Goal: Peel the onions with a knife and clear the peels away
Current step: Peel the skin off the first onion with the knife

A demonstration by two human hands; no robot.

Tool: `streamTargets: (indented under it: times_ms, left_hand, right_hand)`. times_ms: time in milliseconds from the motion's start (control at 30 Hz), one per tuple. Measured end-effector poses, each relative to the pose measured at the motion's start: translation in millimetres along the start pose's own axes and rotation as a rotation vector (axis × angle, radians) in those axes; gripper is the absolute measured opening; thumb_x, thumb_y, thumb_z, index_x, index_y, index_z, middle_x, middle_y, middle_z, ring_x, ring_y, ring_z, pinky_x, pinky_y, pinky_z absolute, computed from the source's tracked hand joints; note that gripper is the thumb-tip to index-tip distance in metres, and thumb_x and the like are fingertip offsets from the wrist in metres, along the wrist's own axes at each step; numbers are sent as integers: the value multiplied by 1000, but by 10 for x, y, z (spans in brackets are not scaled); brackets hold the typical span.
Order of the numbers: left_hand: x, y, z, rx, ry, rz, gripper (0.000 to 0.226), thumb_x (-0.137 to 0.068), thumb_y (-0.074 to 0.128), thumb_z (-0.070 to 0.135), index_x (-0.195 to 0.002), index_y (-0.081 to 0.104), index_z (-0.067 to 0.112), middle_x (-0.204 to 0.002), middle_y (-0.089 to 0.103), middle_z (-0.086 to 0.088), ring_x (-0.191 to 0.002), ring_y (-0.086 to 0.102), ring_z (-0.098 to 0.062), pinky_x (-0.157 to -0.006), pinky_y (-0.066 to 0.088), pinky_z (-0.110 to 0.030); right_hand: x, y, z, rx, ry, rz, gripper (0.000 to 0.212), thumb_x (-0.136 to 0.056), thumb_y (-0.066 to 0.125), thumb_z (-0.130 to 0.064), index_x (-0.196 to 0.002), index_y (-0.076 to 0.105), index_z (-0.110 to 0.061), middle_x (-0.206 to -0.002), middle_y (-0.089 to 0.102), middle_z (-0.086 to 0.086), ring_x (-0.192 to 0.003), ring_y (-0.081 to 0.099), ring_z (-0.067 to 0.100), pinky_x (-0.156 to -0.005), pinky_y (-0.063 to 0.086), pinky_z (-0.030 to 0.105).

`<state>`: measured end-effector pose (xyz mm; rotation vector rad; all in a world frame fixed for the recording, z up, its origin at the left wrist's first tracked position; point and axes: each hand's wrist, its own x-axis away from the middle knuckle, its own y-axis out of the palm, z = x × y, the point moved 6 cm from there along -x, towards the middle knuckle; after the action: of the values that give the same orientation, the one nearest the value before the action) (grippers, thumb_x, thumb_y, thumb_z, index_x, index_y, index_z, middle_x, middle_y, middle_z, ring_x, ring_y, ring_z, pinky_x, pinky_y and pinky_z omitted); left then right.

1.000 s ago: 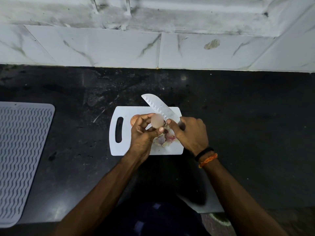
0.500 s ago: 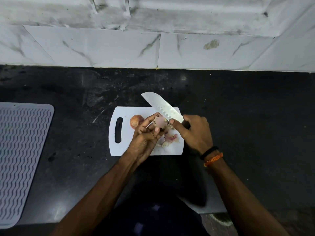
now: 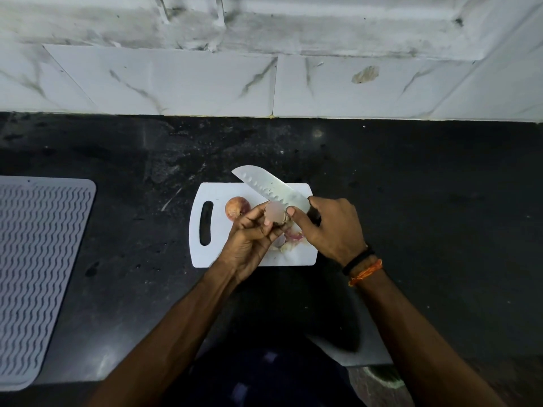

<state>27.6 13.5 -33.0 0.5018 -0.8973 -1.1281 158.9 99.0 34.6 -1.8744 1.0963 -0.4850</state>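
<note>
My left hand (image 3: pixel 249 239) holds a pale, partly peeled onion (image 3: pixel 275 214) above the white cutting board (image 3: pixel 211 251). My right hand (image 3: pixel 332 227) grips the handle of a wide-bladed knife (image 3: pixel 270 186), its blade pointing up and left past the onion, with the thumb pressed near the onion's right side. A second onion (image 3: pixel 236 207), still in its brown-pink skin, lies on the board beside the handle slot. Loose pinkish peels (image 3: pixel 291 237) lie on the board between my hands.
The board rests on a black stone counter (image 3: pixel 426 201) with a white marbled tile wall (image 3: pixel 205 80) behind. A grey ribbed mat (image 3: pixel 35 259) lies at the left edge. The counter's front edge runs close to my body.
My left hand has turned the onion, so its pale peeled face shows again. The whole onion on the board is uncovered. The knife has stayed almost where it was.
</note>
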Motion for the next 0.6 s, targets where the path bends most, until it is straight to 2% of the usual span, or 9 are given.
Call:
streamTargets:
  times_ms: [133, 233, 367, 433, 500, 600]
  left_hand:
    - [15, -21, 1, -26, -1, 2, 33, -82, 58, -5, -111, 73, 2, -108, 74, -14, -102, 71, -25, -90, 58, -37]
    - [16, -25, 4, -54, -4, 1, 32, -83, 58, -5, -108, 76, 5, -111, 74, -14, -105, 71, -24, -88, 59, -35]
    - [32, -34, 25, -106, 14, -5, 31, -85, 60, -8, -107, 77, 7, -107, 75, -11, -103, 71, -22, -87, 59, -35]
    - [27, -27, 33, -120, 21, 24, 31, -82, 60, -8, -101, 78, 8, -100, 76, -9, -96, 73, -19, -85, 60, -34]
    - [9, -13, 44, -124, 40, 42, 29, -80, 60, -5, -105, 72, 3, -97, 76, -8, -91, 73, -17, -84, 60, -32]
    - [-14, -25, 75, -140, 69, 48, 34, -85, 63, -3, -119, 63, -2, -105, 75, -10, -100, 72, -20, -96, 57, -38]
  right_hand:
    - [35, 17, -9, 29, 16, 41, 57, -87, 47, -71, -57, 44, -23, -47, 43, -10, -42, 43, 9, -45, 37, 28]
    - [51, 33, -26, 35, 47, 76, 60, -83, 46, -77, -54, 35, -26, -44, 33, -13, -39, 36, 5, -45, 31, 24]
    - [35, 84, 42, 53, 77, 62, 66, -83, 46, -79, -52, 40, -21, -43, 35, -11, -39, 39, 9, -46, 38, 30]
    - [47, 90, 46, 35, 74, 59, 66, -83, 46, -79, -51, 42, -21, -43, 36, -11, -39, 39, 8, -45, 35, 29]
    - [68, 71, -3, -52, 49, 62, 61, -84, 50, -75, -50, 40, -25, -42, 37, -10, -38, 38, 9, -45, 29, 25]
    - [90, 24, -11, -241, 81, 84, 61, -85, 58, -69, -49, 47, -20, -44, 47, -5, -40, 43, 12, -43, 35, 30]
